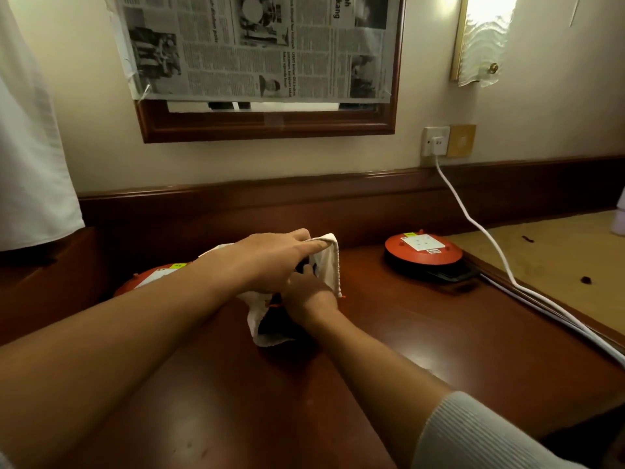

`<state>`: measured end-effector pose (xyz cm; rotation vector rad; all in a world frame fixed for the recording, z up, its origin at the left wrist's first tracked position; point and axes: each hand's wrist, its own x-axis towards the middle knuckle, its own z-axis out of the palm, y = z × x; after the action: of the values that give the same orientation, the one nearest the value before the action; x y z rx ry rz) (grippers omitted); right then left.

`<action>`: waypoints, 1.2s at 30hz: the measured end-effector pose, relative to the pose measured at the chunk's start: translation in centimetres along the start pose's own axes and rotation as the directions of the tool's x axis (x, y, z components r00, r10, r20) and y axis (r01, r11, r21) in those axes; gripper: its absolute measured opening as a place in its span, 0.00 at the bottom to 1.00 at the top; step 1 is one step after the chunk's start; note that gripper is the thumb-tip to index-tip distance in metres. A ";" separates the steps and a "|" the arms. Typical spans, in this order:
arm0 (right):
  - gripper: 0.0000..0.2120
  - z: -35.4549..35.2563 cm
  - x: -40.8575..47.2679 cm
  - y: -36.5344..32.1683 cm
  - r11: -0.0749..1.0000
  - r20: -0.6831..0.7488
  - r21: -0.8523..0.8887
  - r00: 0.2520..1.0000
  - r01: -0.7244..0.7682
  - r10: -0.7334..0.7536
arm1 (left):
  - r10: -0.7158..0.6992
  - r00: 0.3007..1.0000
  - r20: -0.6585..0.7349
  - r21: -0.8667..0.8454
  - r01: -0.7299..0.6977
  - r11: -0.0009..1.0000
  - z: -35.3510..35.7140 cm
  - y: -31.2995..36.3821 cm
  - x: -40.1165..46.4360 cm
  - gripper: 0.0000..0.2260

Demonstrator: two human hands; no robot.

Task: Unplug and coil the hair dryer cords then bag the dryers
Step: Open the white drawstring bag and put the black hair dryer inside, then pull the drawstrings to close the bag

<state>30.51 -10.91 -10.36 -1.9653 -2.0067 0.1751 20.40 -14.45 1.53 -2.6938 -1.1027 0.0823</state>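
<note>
The left hand reaches across from the left, its grip pinching the upper rim of a white cloth drawstring bag and holding the mouth wide. The right hand is pushed into that mouth, fingers hidden, so its grip cannot be told. The bag lies mid dark brown wooden desk, its long axis running from near-left to far-right, something black inside.

Both forearms reach forward and cross; the left hand pinches cloth at its fingertips, the right hand curls beneath.
</note>
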 end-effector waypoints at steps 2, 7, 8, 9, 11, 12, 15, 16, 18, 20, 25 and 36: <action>0.22 0.0 -0.3 -0.2 0.999 0.007 -0.039 1.000 0.014 -0.014 | -0.009 1.000 0.016 0.011 0.009 1.000 0.0 0.0 0.1 0.40; 0.21 -0.7 -2.5 -1.2 0.957 -0.110 -0.275 0.985 0.095 -0.130 | -0.030 0.999 0.042 0.086 0.026 0.996 0.5 -0.9 -0.7 0.39; 0.21 -0.6 -3.0 -1.3 0.945 -0.139 -0.302 0.975 0.127 -0.175 | -0.038 0.998 0.050 0.108 0.032 0.994 0.6 -1.1 -0.9 0.39; 0.21 -0.5 -3.5 -1.5 0.944 -0.163 -0.298 0.966 0.145 -0.200 | -0.046 0.997 0.055 0.122 0.039 0.992 0.7 -1.4 -1.1 0.40; 0.24 -0.2 -4.5 -1.8 0.948 -0.173 -0.267 0.960 0.172 -0.222 | -0.057 0.997 0.044 0.119 0.051 0.992 0.8 -1.9 -1.4 0.41; 0.27 0.0 -5.0 -2.0 0.945 -0.151 -0.270 0.961 0.187 -0.233 | -0.053 0.998 0.038 0.109 0.049 0.993 0.9 -2.1 -1.5 0.42; 0.31 0.8 -5.2 -2.4 0.931 -0.109 -0.305 0.964 0.201 -0.244 | -0.007 0.999 0.036 0.100 0.003 0.995 1.1 -2.3 -1.9 0.44; 0.31 0.9 -4.9 -2.4 0.929 -0.105 -0.317 0.967 0.191 -0.234 | 0.012 0.999 0.029 0.109 -0.015 0.994 1.3 -2.4 -2.0 0.44; 0.33 0.9 -4.2 -2.6 0.924 -0.069 -0.348 0.979 0.159 -0.194 | 0.029 0.999 0.015 0.133 -0.031 0.991 1.4 -2.5 -2.3 0.44; 0.35 0.9 -3.4 -2.7 0.932 -0.054 -0.339 0.986 0.131 -0.158 | 0.034 0.999 0.011 0.150 -0.036 0.988 1.5 -2.8 -2.4 0.43; 0.32 1.4 -1.9 -1.2 0.936 -0.120 -0.319 0.973 0.150 -0.196 | 0.041 0.999 -0.017 0.132 -0.039 0.991 2.0 -4.0 -2.8 0.42; 0.17 -0.1 -5.7 6.0 0.964 -0.532 -0.126 0.804 0.235 -0.266 | -0.163 0.973 -0.164 -0.335 0.100 0.937 8.6 -3.2 -6.2 0.30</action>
<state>36.21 -16.33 -12.92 -1.5146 -1.8556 -0.4617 12.57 -14.96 -6.26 -2.8187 -1.3331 -0.4067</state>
